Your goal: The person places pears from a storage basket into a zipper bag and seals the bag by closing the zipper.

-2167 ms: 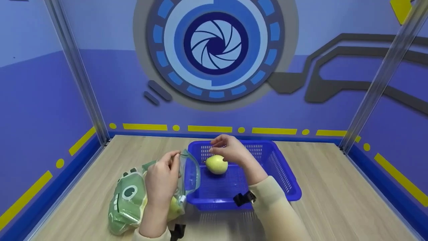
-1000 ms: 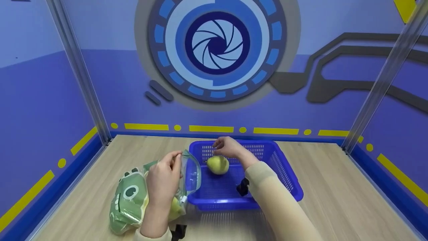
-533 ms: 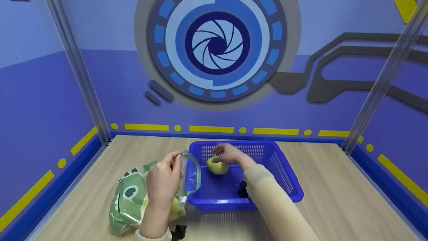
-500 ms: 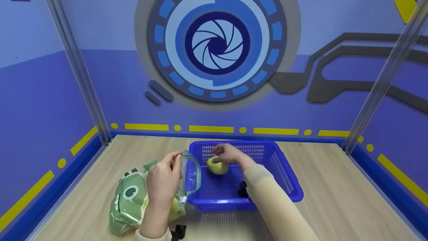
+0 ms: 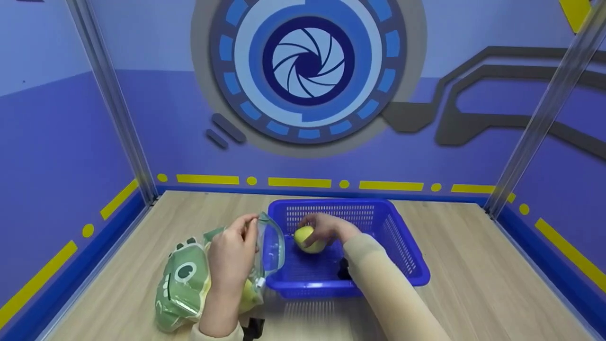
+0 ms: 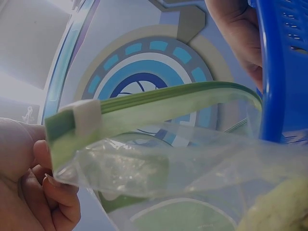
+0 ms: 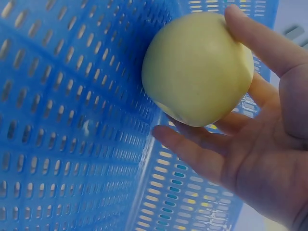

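Note:
My left hand [image 5: 232, 255] pinches the top edge of a clear, green-trimmed zip bag [image 5: 182, 279] printed with a cartoon eye and teeth. The bag's mouth gapes toward the basket, and a white slider [image 6: 87, 118] sits on its green zip strip near my fingers. Yellowish-green fruit [image 6: 279, 211] shows inside the bag. In the blue basket [image 5: 348, 285], my right hand [image 5: 326, 228] holds a yellow-green pear [image 5: 305, 235], its thumb on the near side and the other fingers curled around the far side. The right wrist view shows the pear [image 7: 197, 67] close to the basket's perforated floor.
The basket stands on a wooden table [image 5: 473, 265], to the right of the bag, whose mouth overlaps the basket's left rim in the head view. A blue patterned wall [image 5: 165, 128] closes off the back, with metal posts [image 5: 535, 113] at the corners.
My right hand has come down from above the pear, and its fingers have closed around it. The pear has shifted slightly. My left hand keeps its pinch on the bag.

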Demonstrator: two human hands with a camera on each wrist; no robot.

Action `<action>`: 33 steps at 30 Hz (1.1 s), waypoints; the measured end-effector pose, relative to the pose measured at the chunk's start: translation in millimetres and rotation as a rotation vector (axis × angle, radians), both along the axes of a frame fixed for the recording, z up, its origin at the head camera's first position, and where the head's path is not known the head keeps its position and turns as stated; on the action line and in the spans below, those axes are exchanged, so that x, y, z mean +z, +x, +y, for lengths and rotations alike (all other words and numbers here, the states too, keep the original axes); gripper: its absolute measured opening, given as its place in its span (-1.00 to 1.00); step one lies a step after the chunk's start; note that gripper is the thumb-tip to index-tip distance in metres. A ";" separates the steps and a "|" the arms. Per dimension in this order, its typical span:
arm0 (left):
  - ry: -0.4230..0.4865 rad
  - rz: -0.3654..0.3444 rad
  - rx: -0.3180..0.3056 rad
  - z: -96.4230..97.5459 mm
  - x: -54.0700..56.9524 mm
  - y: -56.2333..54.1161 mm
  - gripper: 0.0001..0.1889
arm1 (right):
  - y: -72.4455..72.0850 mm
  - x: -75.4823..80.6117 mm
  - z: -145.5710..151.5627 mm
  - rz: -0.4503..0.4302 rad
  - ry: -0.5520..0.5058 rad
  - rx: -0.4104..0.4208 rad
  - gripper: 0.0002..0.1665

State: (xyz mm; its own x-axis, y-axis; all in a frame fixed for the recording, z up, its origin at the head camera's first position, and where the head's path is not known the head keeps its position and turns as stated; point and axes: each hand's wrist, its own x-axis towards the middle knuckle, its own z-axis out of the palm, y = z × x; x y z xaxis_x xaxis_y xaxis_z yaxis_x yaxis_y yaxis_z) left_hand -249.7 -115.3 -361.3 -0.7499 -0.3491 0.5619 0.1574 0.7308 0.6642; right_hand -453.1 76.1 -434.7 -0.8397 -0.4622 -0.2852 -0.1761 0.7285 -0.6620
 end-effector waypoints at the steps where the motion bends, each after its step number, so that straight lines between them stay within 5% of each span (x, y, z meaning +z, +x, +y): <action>1: 0.001 0.000 0.000 0.0 0.0 0.1 -0.80 | 0.8 0.1 0.2 -0.015 -0.003 -0.004 -0.37; 12: -0.003 0.017 -0.003 -1.1 -2.5 -2.0 -0.81 | 1.3 1.1 2.1 0.035 0.023 0.053 -0.38; 33: -0.003 -0.003 0.004 -0.4 -1.7 -2.2 -0.81 | -1.5 14.5 4.1 0.030 -0.050 0.030 -0.43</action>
